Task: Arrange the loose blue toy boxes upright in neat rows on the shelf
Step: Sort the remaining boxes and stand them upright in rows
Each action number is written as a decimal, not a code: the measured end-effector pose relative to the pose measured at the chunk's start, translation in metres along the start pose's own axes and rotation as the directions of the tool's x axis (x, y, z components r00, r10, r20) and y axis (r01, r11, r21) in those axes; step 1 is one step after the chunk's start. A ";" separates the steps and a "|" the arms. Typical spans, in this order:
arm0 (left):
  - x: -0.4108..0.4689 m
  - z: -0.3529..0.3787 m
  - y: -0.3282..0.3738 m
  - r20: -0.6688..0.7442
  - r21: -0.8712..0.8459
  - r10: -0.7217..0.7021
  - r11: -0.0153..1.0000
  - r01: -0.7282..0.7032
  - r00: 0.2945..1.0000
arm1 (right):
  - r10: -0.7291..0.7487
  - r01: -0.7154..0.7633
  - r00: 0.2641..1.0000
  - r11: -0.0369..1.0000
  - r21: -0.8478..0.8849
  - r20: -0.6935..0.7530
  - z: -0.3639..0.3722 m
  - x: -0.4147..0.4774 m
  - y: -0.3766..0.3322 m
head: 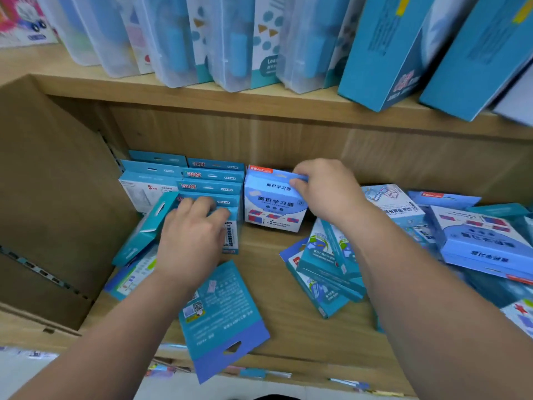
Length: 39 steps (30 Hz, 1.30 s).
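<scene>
The pale box (271, 206) stands upright near the back of the shelf (259, 272), and everything else is placed from it. Directly left of it, touching or nearly so, a row (212, 180) of blue boxes stands with hang tabs up, packed front to back. This looks like the finished part of the job, with the pale box starting a second row beside it. The right hand (326, 189) is at the pale box's top right corner, its grip narrow, thumb and fingers pinching the hang tab, probably to square the box against the row. The left hand (190, 235) is left of the pale box, fingers curled over the top edge of the front box (232, 238) in the row. That grip is closed on the box, seemingly pressing it back so the row packs tight and upright. Further left of the pale box, a tilted box (147, 226) leans against the row's side, not yet stood up. In front of the pale box, a flat box (222, 316) lies face down with its tab overhanging the shelf's lip. To the front right, a pile (326, 272) of thin boxes lies fanned over one another, and well to the right larger blue boxes lie in a jumbled heap (476, 241). Most of the sorting looks undone. Above the pale box, an upper shelf carries clear cases (230, 39).
</scene>
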<state>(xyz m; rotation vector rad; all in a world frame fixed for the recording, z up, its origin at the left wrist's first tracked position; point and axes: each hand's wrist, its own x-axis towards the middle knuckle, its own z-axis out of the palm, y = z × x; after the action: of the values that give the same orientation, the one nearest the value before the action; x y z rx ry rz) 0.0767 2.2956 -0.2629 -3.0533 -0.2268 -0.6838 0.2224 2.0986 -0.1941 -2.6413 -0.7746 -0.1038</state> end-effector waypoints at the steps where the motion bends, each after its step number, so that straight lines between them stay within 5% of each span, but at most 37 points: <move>1: 0.000 0.001 0.000 -0.001 -0.006 0.001 1.000 -0.001 1.000 | 0.022 -0.022 1.000 1.000 -0.014 0.011 0.007 0.002 -0.002; 8: -0.002 0.006 0.000 0.042 -0.090 -0.019 0.996 0.022 0.999 | 0.125 -0.125 0.992 0.992 0.005 -0.031 0.040 0.000 -0.009; 16: -0.004 0.002 0.003 0.001 -0.157 -0.034 0.987 0.034 0.999 | 0.078 -0.073 0.995 0.994 -0.077 0.069 0.044 -0.013 -0.014; 23: 0.010 -0.015 0.049 -0.139 -0.362 0.110 0.919 -0.154 0.984 | -0.008 0.005 0.995 0.999 -0.033 -0.096 0.014 -0.044 -0.003; 27: 0.024 -0.023 0.099 -0.173 -0.494 0.198 0.830 -0.259 0.965 | -0.046 0.050 0.945 0.999 0.004 -0.325 -0.024 -0.081 0.037; 30: 0.031 -0.025 0.139 -0.157 -0.565 0.285 0.760 -0.323 0.946 | 0.058 -0.081 0.915 0.996 -0.042 -0.399 -0.051 -0.116 0.089; 39: 0.050 -0.008 0.252 -0.025 -0.531 0.500 0.727 -0.435 0.866 | 0.143 -0.160 0.945 0.987 -0.033 -0.295 -0.088 -0.200 0.210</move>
<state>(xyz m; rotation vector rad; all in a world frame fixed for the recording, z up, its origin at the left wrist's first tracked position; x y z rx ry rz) 0.1541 2.0532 -0.2277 -3.4073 0.8641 -0.5939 0.1685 1.8015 -0.2197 -2.6427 -0.4744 -0.4691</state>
